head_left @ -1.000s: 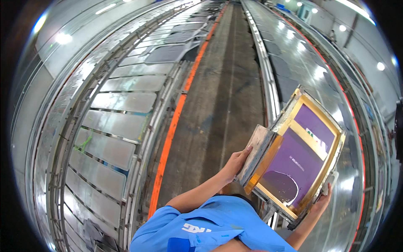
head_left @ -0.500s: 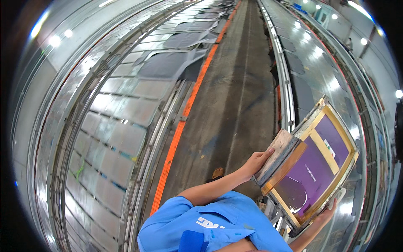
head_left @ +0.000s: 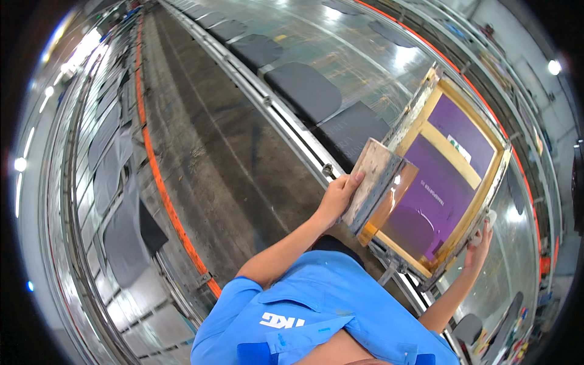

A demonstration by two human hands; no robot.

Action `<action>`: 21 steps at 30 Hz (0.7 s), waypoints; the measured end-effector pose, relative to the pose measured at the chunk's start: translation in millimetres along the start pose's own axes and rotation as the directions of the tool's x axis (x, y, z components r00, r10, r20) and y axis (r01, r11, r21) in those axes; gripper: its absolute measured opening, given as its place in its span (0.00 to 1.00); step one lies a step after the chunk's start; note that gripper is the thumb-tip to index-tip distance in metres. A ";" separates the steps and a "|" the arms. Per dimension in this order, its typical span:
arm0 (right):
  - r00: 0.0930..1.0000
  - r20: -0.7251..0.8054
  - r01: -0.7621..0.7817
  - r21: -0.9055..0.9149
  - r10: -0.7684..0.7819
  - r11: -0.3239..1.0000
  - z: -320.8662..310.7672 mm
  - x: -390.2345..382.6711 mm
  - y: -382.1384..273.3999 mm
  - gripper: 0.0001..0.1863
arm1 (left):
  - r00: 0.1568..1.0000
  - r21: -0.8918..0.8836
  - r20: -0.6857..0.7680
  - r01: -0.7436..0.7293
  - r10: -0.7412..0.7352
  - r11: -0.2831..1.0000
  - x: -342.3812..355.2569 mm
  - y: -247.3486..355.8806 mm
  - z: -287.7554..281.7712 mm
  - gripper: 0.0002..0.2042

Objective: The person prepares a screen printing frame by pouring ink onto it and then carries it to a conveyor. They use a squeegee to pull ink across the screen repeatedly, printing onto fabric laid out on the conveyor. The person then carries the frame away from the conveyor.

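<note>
Ahead of me on the right is a screen printing frame [head_left: 500, 159] with worn, pale wooden sides, a crossbar and purple mesh [head_left: 420, 176]. A wide squeegee [head_left: 367, 176] with a wooden grip lies along the frame's left side, and an orange-brown film of some kind shows beside its blade. My left hand [head_left: 340, 194] is closed around the squeegee's grip, thumb on top. At the frame's right side my right hand [head_left: 478, 248] is closed on the edge, next to a small white piece [head_left: 490, 217] that I cannot identify. Part of its fingers is hidden.
A long printing table [head_left: 340, 36] with dark grey fabric pieces [head_left: 304, 91] along its edge runs beneath the frame. Its metal rail [head_left: 267, 100] borders the aisle floor [head_left: 207, 121]. Across the aisle stands another table with an orange edge strip [head_left: 159, 173] and draped grey fabric [head_left: 125, 243].
My view has turned to the right, so the aisle now slants left and more of the right-hand table shows. Both hands still hold the frame and squeegee, which sit slightly higher in view.
</note>
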State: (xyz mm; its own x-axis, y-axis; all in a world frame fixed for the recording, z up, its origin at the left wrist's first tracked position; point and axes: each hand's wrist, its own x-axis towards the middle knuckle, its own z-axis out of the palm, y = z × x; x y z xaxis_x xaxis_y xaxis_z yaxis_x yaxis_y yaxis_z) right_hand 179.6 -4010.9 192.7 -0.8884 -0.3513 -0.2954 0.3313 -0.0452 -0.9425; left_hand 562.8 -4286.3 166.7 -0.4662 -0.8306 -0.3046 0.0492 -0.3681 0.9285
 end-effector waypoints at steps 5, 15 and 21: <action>0.999 0.038 0.031 -0.017 -0.031 0.999 25.5 83.2 21.7 0.21 | 0.999 0.166 0.039 -0.036 0.030 0.985 90.9 35.8 -23.2 0.33; 0.882 -0.288 0.241 -0.404 -0.372 0.882 174.0 136.6 124.0 0.09 | 0.960 0.491 -0.028 0.256 -0.279 0.833 285.9 -10.6 -89.6 0.33; 0.865 -0.381 0.099 -0.508 -0.326 0.856 192.4 120.0 144.1 0.10 | 0.893 0.312 0.137 0.372 -0.428 0.874 286.4 -11.7 -98.2 0.40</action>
State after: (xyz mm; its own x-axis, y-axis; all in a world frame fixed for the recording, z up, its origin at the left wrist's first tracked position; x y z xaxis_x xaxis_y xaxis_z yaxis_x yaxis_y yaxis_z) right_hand 181.9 -4239.5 51.5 -0.9977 0.0676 -0.0077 0.0343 0.4020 -0.9150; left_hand 515.5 -4560.9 47.7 -0.5582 -0.5271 -0.6408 -0.4058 -0.5002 0.7649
